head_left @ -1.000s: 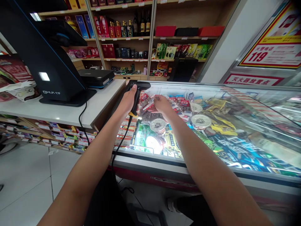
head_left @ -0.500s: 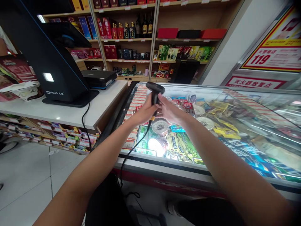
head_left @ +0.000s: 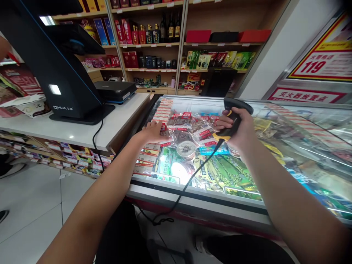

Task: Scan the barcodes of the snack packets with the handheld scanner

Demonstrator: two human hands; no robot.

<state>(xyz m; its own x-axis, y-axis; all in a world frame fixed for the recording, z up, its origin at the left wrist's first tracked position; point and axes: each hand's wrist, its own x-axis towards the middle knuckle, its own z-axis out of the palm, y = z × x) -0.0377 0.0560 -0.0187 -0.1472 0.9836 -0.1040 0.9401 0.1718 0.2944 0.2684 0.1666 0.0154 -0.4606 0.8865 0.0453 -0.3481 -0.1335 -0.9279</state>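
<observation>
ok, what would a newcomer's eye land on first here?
Probably the black scanner with yellow trim, held in the right hand's grip above the glass-topped display case. Next, the clear packets with red labels left of centre, one of them under the fingers of the left hand's grip. Then the tall black terminal standing on the white counter at left.

You are wearing dark trousers (head_left: pixel 122 236) below bare forearms (head_left: pixel 96 194).
Your left hand (head_left: pixel 151 132) and right hand (head_left: pixel 243 126) are showing ungloved; dark fabric is covering your near legs, and a blurred, greyish shoe (head_left: pixel 201 244) is peeking out.
</observation>
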